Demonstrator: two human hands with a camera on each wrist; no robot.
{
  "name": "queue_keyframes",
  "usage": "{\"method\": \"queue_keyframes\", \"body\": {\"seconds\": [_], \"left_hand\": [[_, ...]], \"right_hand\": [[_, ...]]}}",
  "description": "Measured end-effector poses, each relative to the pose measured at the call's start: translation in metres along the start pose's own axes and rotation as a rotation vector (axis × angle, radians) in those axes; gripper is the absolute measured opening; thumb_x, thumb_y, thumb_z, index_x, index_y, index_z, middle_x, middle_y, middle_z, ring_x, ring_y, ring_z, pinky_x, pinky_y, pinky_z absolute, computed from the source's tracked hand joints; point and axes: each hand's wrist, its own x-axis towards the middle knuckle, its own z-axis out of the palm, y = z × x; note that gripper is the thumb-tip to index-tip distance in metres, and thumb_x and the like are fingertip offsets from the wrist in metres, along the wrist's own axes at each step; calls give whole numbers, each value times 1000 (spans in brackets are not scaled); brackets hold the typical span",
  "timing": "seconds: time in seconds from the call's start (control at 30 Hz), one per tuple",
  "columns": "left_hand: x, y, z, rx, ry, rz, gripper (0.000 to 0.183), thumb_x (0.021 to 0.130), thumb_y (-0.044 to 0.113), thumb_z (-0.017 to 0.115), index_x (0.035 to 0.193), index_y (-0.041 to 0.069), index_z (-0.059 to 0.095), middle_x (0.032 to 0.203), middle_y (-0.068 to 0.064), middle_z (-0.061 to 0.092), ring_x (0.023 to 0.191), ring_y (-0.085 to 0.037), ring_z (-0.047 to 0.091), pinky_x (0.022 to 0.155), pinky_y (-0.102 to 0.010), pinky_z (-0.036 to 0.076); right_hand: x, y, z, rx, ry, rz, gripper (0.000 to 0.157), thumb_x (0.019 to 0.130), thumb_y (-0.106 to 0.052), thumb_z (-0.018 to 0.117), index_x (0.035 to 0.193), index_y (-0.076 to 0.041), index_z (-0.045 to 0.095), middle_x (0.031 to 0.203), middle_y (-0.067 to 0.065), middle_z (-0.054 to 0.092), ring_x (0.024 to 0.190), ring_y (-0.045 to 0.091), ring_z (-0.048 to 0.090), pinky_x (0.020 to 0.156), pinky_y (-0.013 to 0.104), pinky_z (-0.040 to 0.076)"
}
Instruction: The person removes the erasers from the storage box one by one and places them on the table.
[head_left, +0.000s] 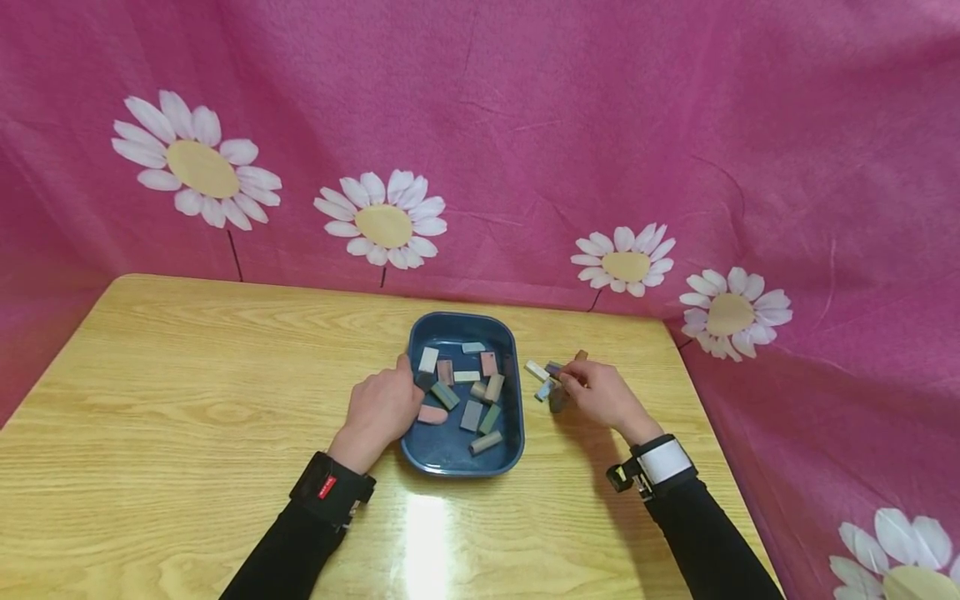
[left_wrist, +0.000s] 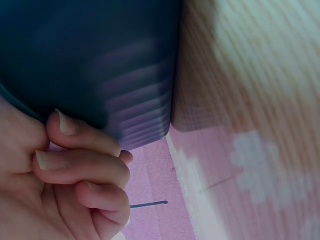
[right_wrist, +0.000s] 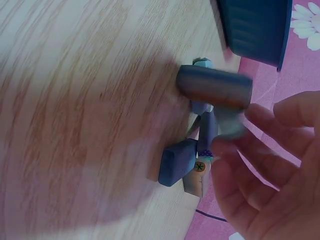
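Note:
At the left side of a dark blue rectangular tub [head_left: 442, 460], my left hand [head_left: 382, 406] grips the rim. In the left wrist view its curled fingers [left_wrist: 85, 162] lie against the tub's outer wall [left_wrist: 130, 100]. My right hand [head_left: 603, 396] is over a small pile of blocks to the right of the tub. In the right wrist view, a blurred grey-brown block [right_wrist: 215, 87] and a pale block [right_wrist: 231, 122] are at its fingertips. Below lie a dark blue block [right_wrist: 177, 162] and a tan block with a small printed mark [right_wrist: 196, 180].
Inside the tub lie several small blocks, among them a pink one [head_left: 432, 415], a white one [head_left: 428, 360] and a green one [head_left: 490, 418]. The wooden table [head_left: 187, 433] meets a pink flowered cloth [head_left: 495, 167] at its back and right edges.

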Motion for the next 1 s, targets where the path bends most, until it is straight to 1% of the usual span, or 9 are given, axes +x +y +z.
{"method": "queue_keyframes", "body": {"seconds": [0.1,0.2,0.33,0.43,0.5,0.63,0.77,0.9,1.0], "left_hand": [[0,0,0,-4,4,-3,54,94,23,53,138,-7,47,84,-13,66,61,-23,55,56,-37,48],[0,0,-1,-4,6,-3,53,94,23,53,137,-7,48,83,-13,65,61,-23,55,55,-37,48],[0,0,-1,-3,8,-3,53,93,23,53,137,-7,48,82,-13,65,60,-23,55,55,-36,47],[0,-1,-1,-2,6,-3,53,93,23,53,137,-7,47,82,-13,65,60,-23,55,55,-36,47],[0,-1,-1,-2,5,0,54,94,23,53,138,-7,47,82,-13,65,60,-23,55,55,-36,47],[0,-2,-2,-2,5,7,55,93,23,53,139,-8,46,83,-13,66,60,-23,55,55,-37,47],[0,-2,-1,4,9,14,55,93,23,53,138,-8,46,82,-13,66,60,-23,55,55,-37,48],[-1,-1,-1,11,14,18,54,94,23,53,137,-8,47,82,-13,66,60,-23,55,56,-38,49],[-2,-1,-2,14,21,24,53,94,24,53,136,-8,48,84,-14,67,61,-22,56,57,-39,51]], "right_hand": [[0,-3,-2,-36,8,-13,25,97,-25,55,97,-7,73,78,1,62,69,15,51,61,34,41],[0,-11,-6,-61,29,-45,25,95,-26,58,101,-8,74,83,2,66,73,15,55,65,36,45],[0,-31,-14,-84,53,-94,25,93,-27,61,105,-9,74,93,3,70,80,17,62,72,41,51],[2,-48,-19,-94,54,-138,25,91,-27,63,105,-10,74,96,3,71,87,20,65,78,44,54],[4,-59,-22,-108,48,-173,26,90,-27,64,106,-9,74,97,4,71,88,21,66,80,44,54],[8,-80,-25,-139,18,-241,27,89,-26,65,109,-10,73,100,5,72,90,21,64,82,43,54],[11,-97,-22,-162,-30,-295,27,86,-24,68,109,-10,73,101,6,71,92,21,63,82,41,54],[11,-115,-15,-201,-101,-343,28,83,-22,71,109,-11,73,101,7,70,87,18,60,77,38,54],[11,-125,-7,-238,-157,-399,27,83,-22,71,108,-13,74,98,5,68,85,16,56,72,36,53]]}}
